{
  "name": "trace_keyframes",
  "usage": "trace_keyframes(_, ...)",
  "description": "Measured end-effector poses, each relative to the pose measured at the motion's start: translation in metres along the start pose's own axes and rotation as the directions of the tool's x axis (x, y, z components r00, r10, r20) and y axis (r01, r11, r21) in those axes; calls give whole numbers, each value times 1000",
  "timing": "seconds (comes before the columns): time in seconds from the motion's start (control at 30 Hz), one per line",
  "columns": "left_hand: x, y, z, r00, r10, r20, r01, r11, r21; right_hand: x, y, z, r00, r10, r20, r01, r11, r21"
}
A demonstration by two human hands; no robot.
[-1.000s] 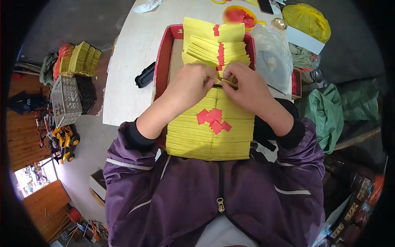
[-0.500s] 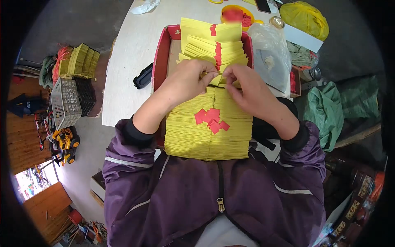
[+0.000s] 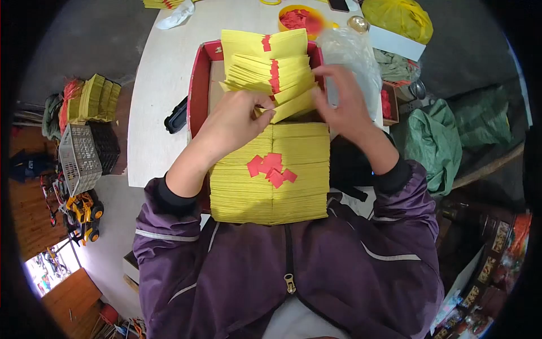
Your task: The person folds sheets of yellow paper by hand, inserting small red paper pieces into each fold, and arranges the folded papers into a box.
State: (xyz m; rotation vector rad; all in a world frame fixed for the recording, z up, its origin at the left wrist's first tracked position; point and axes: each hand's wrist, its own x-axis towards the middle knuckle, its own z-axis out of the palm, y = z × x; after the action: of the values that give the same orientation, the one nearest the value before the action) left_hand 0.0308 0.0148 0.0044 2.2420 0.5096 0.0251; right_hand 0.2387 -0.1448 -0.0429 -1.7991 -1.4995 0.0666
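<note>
Just beyond the front stack of yellow paper (image 3: pixel 270 198), my left hand (image 3: pixel 237 121) has its thumb and curled forefinger at the near yellow sheet (image 3: pixel 296 106), pinching it close to the middle. My right hand (image 3: pixel 345 107) is at that sheet's right edge, thumb and fingers apart. A few small red paper squares (image 3: pixel 271 168) lie loose on top of the front stack. Behind my hands, fanned yellow sheets (image 3: pixel 254 69) with red pieces (image 3: pixel 275 76) down their middle lean in a red box (image 3: pixel 197 85). My left hand hides part of the fanned sheets.
At the back of the white table (image 3: pixel 164 73) stands a yellow bowl (image 3: pixel 291 20) of red pieces. Clear plastic bags (image 3: pixel 353 62) lie right of the box, and a black case (image 3: pixel 177 116) left of it. A crate (image 3: pixel 81 158) stands on the left.
My right hand has moved away from my left, out to the sheet's right edge, and its fingers have spread. The near sheet now shows more fully. The whole view has shifted slightly.
</note>
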Motion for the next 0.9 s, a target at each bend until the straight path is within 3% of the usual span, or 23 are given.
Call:
trace_keyframes(0.03,-1,-2,1,1000,4,-31,-5,1000,-21,-7,29,-4,1000,4,2,-4,1000,-4)
trace_keyframes(0.1,-3,-6,3,995,7,-98,-13,998,-62,-30,96,-10,990,135,-50,-143,969,-201)
trace_keyframes(0.17,-3,-5,0,994,1,-106,-7,998,-56,-62,146,-6,994,48,-103,-98,824,-557)
trace_keyframes(0.2,-3,-3,-2,994,-7,-111,2,999,-46,-71,155,-7,994,46,-102,-96,823,-559)
trace_keyframes(0.27,-4,-1,-5,993,-23,-117,21,1000,-24,-88,164,-7,997,65,29,-14,576,-817)
trace_keyframes(0.43,-4,0,-10,987,-59,-147,54,998,-36,-83,130,-17,998,-24,51,55,552,-832)
trace_keyframes(0.47,-6,-2,-10,986,-71,-152,67,997,-31,-77,112,-17,998,-30,54,62,563,-824)
trace_keyframes(0.5,-7,-4,-7,972,-20,-233,17,1000,-17,-67,84,-17,999,-18,33,36,720,-693)
trace_keyframes(0.6,-9,-11,1,878,143,-457,-131,990,58,-39,-6,-21,999,46,2,-45,986,-158)
trace_keyframes(0.67,-17,-12,-1,881,123,-457,-113,992,50,-33,-49,-16,977,-164,134,160,986,41)
trace_keyframes(0.7,-21,-11,-1,884,115,-452,-110,993,37,-35,-59,-10,977,-168,133,164,985,45)
trace_keyframes(0.77,-28,-10,1,891,101,-442,-110,994,6,-38,-71,-3,894,-334,298,314,942,114)
trace_keyframes(0.9,-47,-9,4,920,27,-391,-59,996,-69,-38,-71,7,871,-370,323,350,929,122)
